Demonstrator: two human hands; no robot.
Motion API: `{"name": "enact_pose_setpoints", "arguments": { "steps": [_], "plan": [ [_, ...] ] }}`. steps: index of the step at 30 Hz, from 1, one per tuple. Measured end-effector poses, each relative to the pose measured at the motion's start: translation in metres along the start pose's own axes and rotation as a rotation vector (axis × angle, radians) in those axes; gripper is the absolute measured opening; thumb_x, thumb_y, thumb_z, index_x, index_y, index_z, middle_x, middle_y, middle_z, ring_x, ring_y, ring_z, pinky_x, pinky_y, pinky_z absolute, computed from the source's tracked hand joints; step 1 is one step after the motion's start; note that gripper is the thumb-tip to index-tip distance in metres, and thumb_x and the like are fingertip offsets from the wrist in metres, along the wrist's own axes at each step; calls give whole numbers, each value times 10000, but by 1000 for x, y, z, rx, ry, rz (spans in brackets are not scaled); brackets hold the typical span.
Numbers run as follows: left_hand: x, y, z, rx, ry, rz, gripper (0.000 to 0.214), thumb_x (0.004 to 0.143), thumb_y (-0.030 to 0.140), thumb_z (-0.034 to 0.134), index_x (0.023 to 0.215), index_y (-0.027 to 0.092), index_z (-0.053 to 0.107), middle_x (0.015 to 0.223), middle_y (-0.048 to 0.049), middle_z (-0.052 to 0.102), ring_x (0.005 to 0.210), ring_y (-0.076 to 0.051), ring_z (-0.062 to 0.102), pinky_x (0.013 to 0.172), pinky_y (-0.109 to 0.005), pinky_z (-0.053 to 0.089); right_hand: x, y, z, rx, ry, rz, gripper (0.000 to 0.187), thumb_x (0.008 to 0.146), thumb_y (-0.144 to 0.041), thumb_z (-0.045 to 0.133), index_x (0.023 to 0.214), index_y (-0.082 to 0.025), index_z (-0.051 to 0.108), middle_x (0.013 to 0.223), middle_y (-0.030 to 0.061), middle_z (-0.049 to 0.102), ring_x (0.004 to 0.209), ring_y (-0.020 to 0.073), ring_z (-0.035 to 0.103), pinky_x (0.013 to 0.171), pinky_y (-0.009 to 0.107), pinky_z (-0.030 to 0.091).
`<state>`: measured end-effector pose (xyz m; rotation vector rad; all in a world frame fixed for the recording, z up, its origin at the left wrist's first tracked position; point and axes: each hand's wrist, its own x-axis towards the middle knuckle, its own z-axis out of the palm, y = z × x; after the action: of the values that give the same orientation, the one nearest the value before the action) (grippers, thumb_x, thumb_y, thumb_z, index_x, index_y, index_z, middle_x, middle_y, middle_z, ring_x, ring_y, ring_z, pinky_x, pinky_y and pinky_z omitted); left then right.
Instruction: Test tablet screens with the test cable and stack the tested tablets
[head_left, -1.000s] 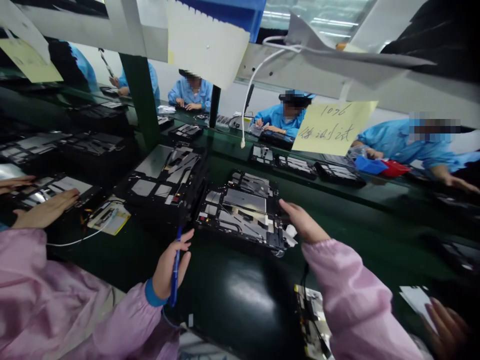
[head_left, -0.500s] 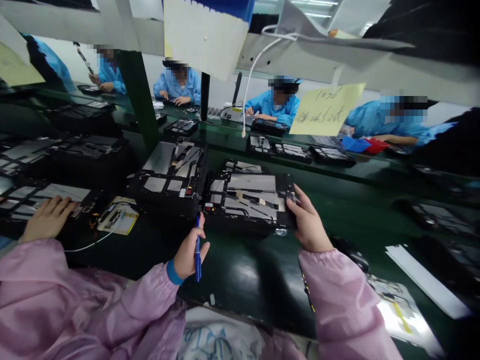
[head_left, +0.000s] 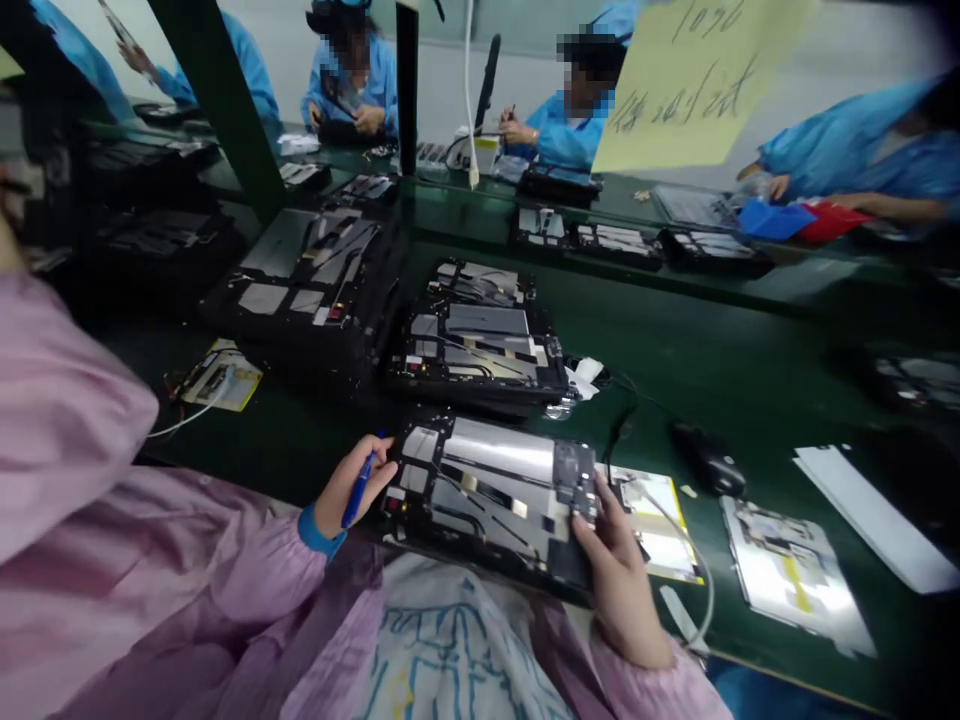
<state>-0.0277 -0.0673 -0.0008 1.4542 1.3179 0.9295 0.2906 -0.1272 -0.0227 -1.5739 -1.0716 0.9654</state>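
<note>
I hold an open tablet chassis (head_left: pixel 491 490), black with silver shields and cables showing, over the near edge of the green table (head_left: pixel 675 350). My right hand (head_left: pixel 611 565) grips its right end, thumb on top. My left hand (head_left: pixel 352 485) steadies its left end while its fingers are closed round a blue pen (head_left: pixel 361 482). Just beyond lies a stack of similar chassis (head_left: pixel 480 340).
A taller stack of chassis (head_left: pixel 307 290) stands to the left. Printed cards (head_left: pixel 656 515), a black mouse-like device (head_left: pixel 709 465) and white sheets (head_left: pixel 870 510) lie to the right. A pink sleeve (head_left: pixel 67 420) of a neighbour fills the left. Workers in blue (head_left: pixel 570 120) sit across.
I lifted one chassis off the middle stack and drew it toward me to the table's near edge. My view has tipped downward and closer.
</note>
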Motion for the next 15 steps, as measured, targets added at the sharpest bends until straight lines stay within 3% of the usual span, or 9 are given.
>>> {"name": "enact_pose_setpoints", "arguments": {
  "steps": [2,5,8,12,15],
  "plan": [
    [3,2,2,187,35,0,214,824,341,559,764,211,401,1034,-70,682,929,-196,639,833,-334,482,3,7,9,-133,-15,-56,685,829,-472,551,1426,-207,341,1386,147,478,1257,281,492,1042,500,396],
    [9,8,5,402,113,15,181,822,316,541,754,217,405,952,-65,678,930,-208,637,810,-329,469,11,4,19,-434,-14,-309,736,814,-485,576,1420,-145,334,1447,198,356,1374,315,307,1113,545,261],
    [14,15,8,502,149,30,156,819,317,530,760,217,426,916,-70,661,890,-210,639,775,-325,469,18,-6,28,-617,-108,-481,797,785,-535,603,1436,-177,313,1443,192,356,1369,366,273,1086,629,219],
    [17,20,13,567,165,-5,152,803,330,542,763,217,448,833,-29,642,734,-172,616,700,-300,462,24,-8,39,-670,-185,-527,446,848,-429,551,1251,-240,546,1360,144,456,1270,356,391,1013,606,332],
    [17,22,12,526,159,-60,168,798,353,548,785,220,446,888,-28,662,775,-170,631,722,-296,464,27,-3,41,-577,-190,-540,236,867,-299,499,1054,-223,621,1294,128,517,1243,320,429,988,548,387]
  ]
}}
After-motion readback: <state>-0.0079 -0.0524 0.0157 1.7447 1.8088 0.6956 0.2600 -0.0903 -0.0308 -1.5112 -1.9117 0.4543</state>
